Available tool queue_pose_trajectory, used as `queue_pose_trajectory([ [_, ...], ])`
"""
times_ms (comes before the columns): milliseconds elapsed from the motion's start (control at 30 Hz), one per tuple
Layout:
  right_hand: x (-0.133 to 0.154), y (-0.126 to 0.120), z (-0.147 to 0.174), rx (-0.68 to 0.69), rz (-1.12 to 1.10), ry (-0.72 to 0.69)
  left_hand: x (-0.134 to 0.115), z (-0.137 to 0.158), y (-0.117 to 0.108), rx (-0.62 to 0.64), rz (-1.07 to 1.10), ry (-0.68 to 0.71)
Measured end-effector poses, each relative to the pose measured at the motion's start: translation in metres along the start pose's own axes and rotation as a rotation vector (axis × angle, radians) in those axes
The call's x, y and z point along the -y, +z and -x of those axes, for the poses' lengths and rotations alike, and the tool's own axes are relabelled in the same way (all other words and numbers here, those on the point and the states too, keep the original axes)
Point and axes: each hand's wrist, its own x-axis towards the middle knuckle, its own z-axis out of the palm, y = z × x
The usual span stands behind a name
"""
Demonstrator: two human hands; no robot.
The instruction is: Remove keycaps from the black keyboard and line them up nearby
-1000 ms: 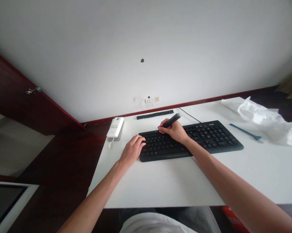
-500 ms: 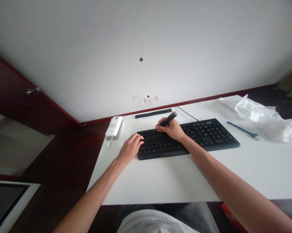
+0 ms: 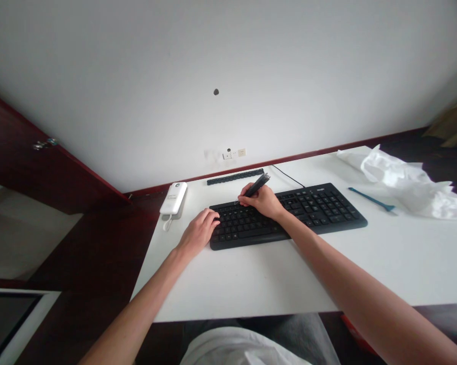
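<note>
A black full-size keyboard [image 3: 258, 234] lies slightly slanted on the white table [image 3: 232, 284]. My left hand [image 3: 198, 228] is closed around its left end, with bent fingers over the upper left keys. My right hand [image 3: 264, 202] grips a black keycap puller [image 3: 255, 186] like a pen. Metal prongs show at the puller's raised end, and thin wire at its low end touches or nearly touches the top key row. Behind the keyboard runs a narrow row of what look like black keycaps [image 3: 235, 177]. My right hand and forearm hide some middle keys.
A white power bank [image 3: 174, 197] with a short looped cable lies at the table's left edge. Right of the keyboard are a slim blue tool [image 3: 371, 198] and a crumpled white bag [image 3: 399, 177]. A black cable [image 3: 287, 175] leads off the back edge toward the wall [image 3: 155, 101].
The whole view has shifted slightly, so things appear a little farther left. Both hands keep their places on the keyboard, and the puller stays at the top key row.
</note>
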Motion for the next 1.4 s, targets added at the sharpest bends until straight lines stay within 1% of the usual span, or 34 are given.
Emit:
queue_pose_trajectory([
  [167,0.001,0.000,0.001,0.014,0.057,-0.013,0.005,-0.012,-0.012,0.087,0.012,0.035],
  [267,0.001,-0.001,0.002,0.005,0.069,-0.022,0.005,-0.018,-0.017,0.117,0.045,0.057],
  [333,0.002,-0.001,0.002,0.000,0.065,-0.021,0.003,-0.018,-0.016,0.094,0.049,0.044],
  [500,0.001,0.000,0.001,0.008,0.064,-0.021,0.002,-0.004,-0.012,-0.053,0.091,0.018],
  [567,0.000,0.000,0.001,0.013,0.071,-0.018,0.003,0.001,-0.013,-0.064,0.139,-0.016],
  [733,-0.003,0.000,0.000,0.027,0.085,-0.017,0.003,0.006,-0.020,-0.001,0.286,-0.160],
  [833,-0.004,-0.001,0.000,0.028,0.097,-0.020,0.005,0.005,-0.020,-0.019,0.348,-0.227],
  [933,-0.004,0.000,0.000,0.026,0.094,-0.019,0.015,-0.006,-0.018,-0.072,0.364,-0.258],
  [1067,-0.001,0.000,0.001,0.032,0.092,-0.010,0.044,-0.034,-0.010,-0.152,0.220,-0.265],
  [1167,0.001,0.000,0.001,0.026,0.081,0.003,0.065,-0.055,0.000,-0.104,0.098,-0.231],
  [1233,0.000,0.000,0.001,0.025,0.074,0.007,0.073,-0.066,0.006,-0.096,0.043,-0.213],
  [1300,-0.001,0.000,0.000,0.032,0.064,0.006,0.078,-0.073,0.011,-0.113,0.019,-0.211],
  [1400,-0.003,-0.001,0.000,0.048,0.051,-0.002,0.083,-0.080,0.017,-0.129,0.045,-0.210],
])
